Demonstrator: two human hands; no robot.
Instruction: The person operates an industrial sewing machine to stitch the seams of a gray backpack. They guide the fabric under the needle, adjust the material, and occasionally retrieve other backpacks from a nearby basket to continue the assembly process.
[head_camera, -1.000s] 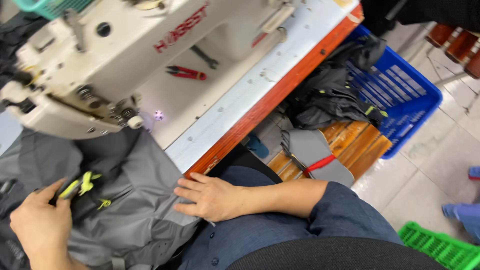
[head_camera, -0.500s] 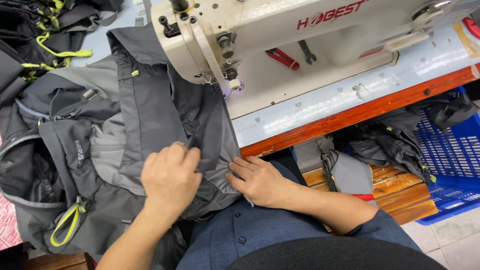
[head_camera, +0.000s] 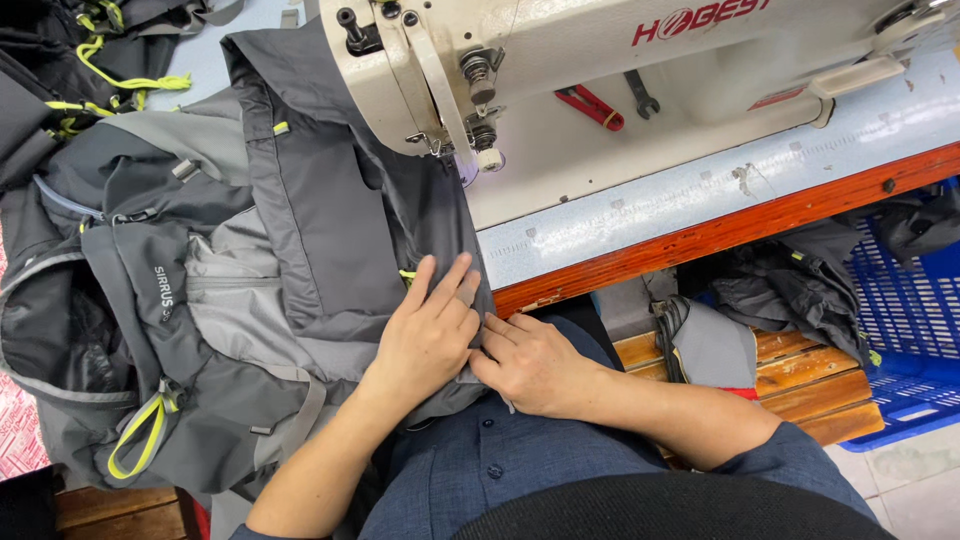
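Note:
A grey and dark backpack (head_camera: 210, 290) with yellow-green loops lies on the table's left side. One dark fabric panel (head_camera: 350, 220) of it runs up under the needle head of a white sewing machine (head_camera: 560, 60). My left hand (head_camera: 428, 335) lies flat on that panel's near edge, fingers together and pointing away from me. My right hand (head_camera: 530, 362) sits just right of it, fingers curled and pinching the fabric's edge at the table's front. The two hands touch.
Red snips (head_camera: 590, 105) and a small wrench (head_camera: 640, 95) lie on the machine bed. More dark bag pieces (head_camera: 70, 60) are piled at the far left. A blue plastic crate (head_camera: 905, 330) with dark fabric stands at the right, beside a wooden pallet (head_camera: 790, 385) holding a grey piece.
The view has swung left from the crate side to the backpack. My left hand moved from the yellow-green loop to the panel's edge, and both hands came together there.

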